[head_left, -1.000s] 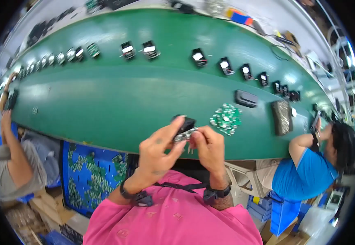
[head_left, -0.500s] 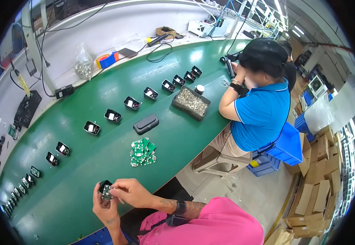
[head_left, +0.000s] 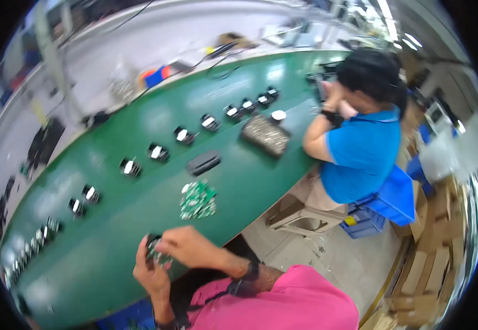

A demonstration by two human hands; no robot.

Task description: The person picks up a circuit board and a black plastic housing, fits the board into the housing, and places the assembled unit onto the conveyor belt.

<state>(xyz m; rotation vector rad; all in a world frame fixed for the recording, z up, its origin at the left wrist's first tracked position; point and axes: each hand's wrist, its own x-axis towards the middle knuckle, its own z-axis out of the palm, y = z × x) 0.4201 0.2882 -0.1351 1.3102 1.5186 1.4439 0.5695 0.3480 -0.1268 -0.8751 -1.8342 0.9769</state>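
My left hand (head_left: pixel 152 278) is wrapped around a small black plastic case (head_left: pixel 151 240), held above the near edge of the green bench. Over the case's opening, the closed fingers of my right hand (head_left: pixel 189 246) grip a green circuit board (head_left: pixel 155 255). Motion blur hides how far the board sits inside. Beyond my hands lies a loose heap of green circuit boards (head_left: pixel 198 200). Behind that heap is a closed black oblong case (head_left: pixel 203 163).
Black cases with white parts (head_left: pixel 158 152) form a long row along the green bench (head_left: pixel 112 220). A dark tray of small metal parts (head_left: pixel 265 135) stands near a round white-topped container (head_left: pixel 278 115). To the right sits a co-worker in a blue shirt (head_left: pixel 360 148), beside blue crates (head_left: pixel 390 195).
The view has shifted and blurred, so the bench things appear slightly further right. Both hands stay together at the black case, with the right fingers still at its opening.
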